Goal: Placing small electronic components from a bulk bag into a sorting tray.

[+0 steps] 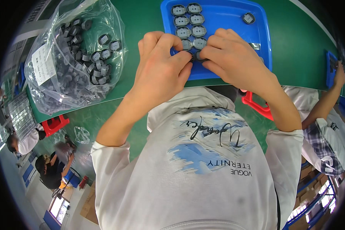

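Observation:
Over the near part of a blue tray (pixel 234 30), my left hand (pixel 157 63) and my right hand (pixel 234 57) work close together. Each has its fingers curled in a pinch on a small dark grey oval part, mostly covered by the fingertips; a bit of the right one (pixel 199 56) shows. Just beyond them, similar oval parts (pixel 196 19) with pale grey insides stand in two columns along the tray's left side. A single oval part (pixel 248 18) lies apart at the far right. Beside my right hand, a small shiny piece (pixel 255 46) is partly hidden.
On the green table (pixel 142 19), left of the tray, sits an open clear plastic bag (pixel 65 69) full of dark grey parts, with a white label (pixel 43 64). Red stools (pixel 54 125) stand below the table edge. Another person's arm (pixel 322 99) reaches to a blue tray at right.

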### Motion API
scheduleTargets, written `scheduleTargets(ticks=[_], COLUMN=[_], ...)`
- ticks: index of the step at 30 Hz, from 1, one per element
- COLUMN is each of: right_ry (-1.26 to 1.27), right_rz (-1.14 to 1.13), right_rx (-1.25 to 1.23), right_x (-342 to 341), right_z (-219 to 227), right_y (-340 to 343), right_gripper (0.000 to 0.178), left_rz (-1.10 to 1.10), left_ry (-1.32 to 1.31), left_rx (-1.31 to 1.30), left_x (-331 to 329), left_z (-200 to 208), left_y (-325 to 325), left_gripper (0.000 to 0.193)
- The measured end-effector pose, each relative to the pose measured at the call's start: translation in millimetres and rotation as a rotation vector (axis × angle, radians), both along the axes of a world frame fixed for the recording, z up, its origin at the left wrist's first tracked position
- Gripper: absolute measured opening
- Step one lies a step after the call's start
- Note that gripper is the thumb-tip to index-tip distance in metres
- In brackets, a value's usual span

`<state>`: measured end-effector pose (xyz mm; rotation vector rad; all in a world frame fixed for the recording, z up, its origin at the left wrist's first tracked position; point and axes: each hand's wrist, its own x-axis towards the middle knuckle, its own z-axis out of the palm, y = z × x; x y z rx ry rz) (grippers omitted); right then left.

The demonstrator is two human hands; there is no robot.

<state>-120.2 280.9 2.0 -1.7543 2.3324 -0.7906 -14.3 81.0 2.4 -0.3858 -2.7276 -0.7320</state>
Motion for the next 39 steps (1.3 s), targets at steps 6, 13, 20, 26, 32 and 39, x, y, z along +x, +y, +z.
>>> scheduleTargets(ticks=[6,13,20,26,32,39], right_ry=[-0.011,0.059,0.018,-0.039,-0.188,0.003], right_rz=[-0.160,-0.292,-0.311,-0.381,-0.608,-0.670], right_rx=[-0.091,-0.024,-0.011,-0.086,-0.139,-0.006], right_x=[-6.3,-3.7,-4.4,-17.5,-28.9,-26.5], right_z=[0.1,-3.3,1.9,15.1,29.4,18.5], right_y=[1.7,-6.2,-5.5,-2.3,38.8,67.9], right_gripper=[0.016,0.011,0.012,0.017,0.018,0.025], left_rz=[0.000,-0.044,-0.054,-0.076,-0.210,-0.188], left_ry=[0.008,0.027,-0.005,0.031,0.061,0.114], left_rx=[0.079,0.060,0.061,0.059,0.065,0.097], left_x=[0.2,-7.1,-13.1,-20.5,-28.8,-18.0], left_z=[-0.1,-0.9,-3.9,7.7,-2.3,-6.4], left_y=[-0.9,8.2,13.6,7.9,9.1,23.2], left_gripper=[0.021,0.024,0.026,0.021,0.013,0.015])
